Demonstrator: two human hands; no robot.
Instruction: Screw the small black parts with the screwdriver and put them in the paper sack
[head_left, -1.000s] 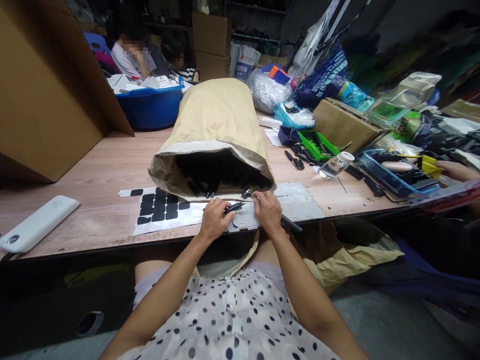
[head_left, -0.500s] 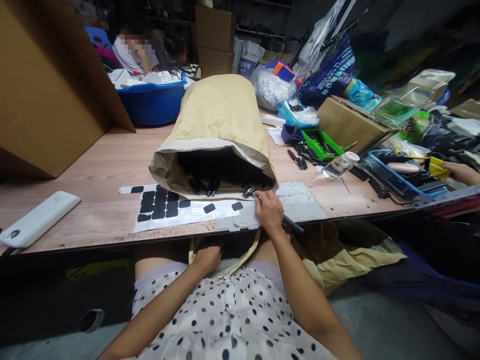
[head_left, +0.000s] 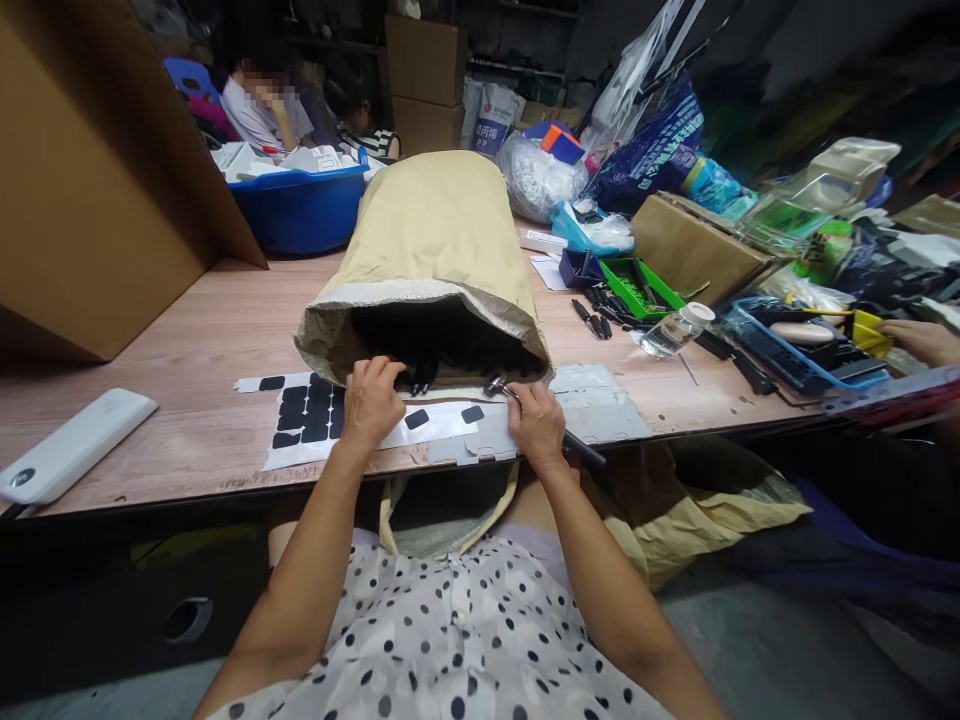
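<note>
A tan woven sack [head_left: 442, 220] lies on the table, its mouth facing me, with black plastic parts [head_left: 425, 376] inside. My left hand [head_left: 373, 402] is at the left of the mouth, fingers bent and closed at the black parts; what is between the fingertips is hidden. By the right of the mouth, my right hand [head_left: 537, 420] is wrapped round a small hammer [head_left: 583, 447], whose metal head shows beyond the fingers and whose dark handle sticks out behind. A white sheet with black stickers [head_left: 306, 412] lies partly under my left wrist.
An open second sack [head_left: 448, 540] hangs at my lap. Leftward are a white power bank [head_left: 79, 445] and a blue basin [head_left: 300, 210]. A green tray [head_left: 641, 288], a clear jar [head_left: 677, 332] and a blue basket [head_left: 810, 345] stand right; another person's hand [head_left: 921, 343] reaches in there.
My left hand has come up from the sack at my lap to the mouth of the sack on the table. My right hand stays in place with the hammer.
</note>
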